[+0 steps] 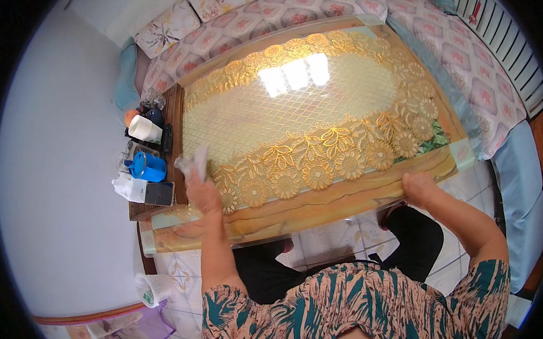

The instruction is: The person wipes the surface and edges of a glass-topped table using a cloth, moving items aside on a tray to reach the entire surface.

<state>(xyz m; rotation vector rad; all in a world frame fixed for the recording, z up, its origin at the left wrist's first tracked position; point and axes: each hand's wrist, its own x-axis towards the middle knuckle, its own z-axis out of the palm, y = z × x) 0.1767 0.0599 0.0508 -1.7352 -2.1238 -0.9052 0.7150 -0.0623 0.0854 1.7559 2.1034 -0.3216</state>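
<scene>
The worktop (pixel 314 204) is showing an orange-brown, stone-patterned border along its near side. A gold mat (pixel 294 139) with flowers and a diamond lattice is covering most of its middle, and a glossy clear sheet (pixel 462 152) is lying over it. The right hand (pixel 419 187) is resting at the near edge.

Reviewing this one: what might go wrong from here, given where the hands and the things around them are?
1. The left hand, holding a white cloth or tissue, is close to the wooden tray; a wide sideways sweep might knock the blue mug or stacked white cups.
2. The right hand is at the near edge of the clear table cover; pulling there could shift it.
</scene>
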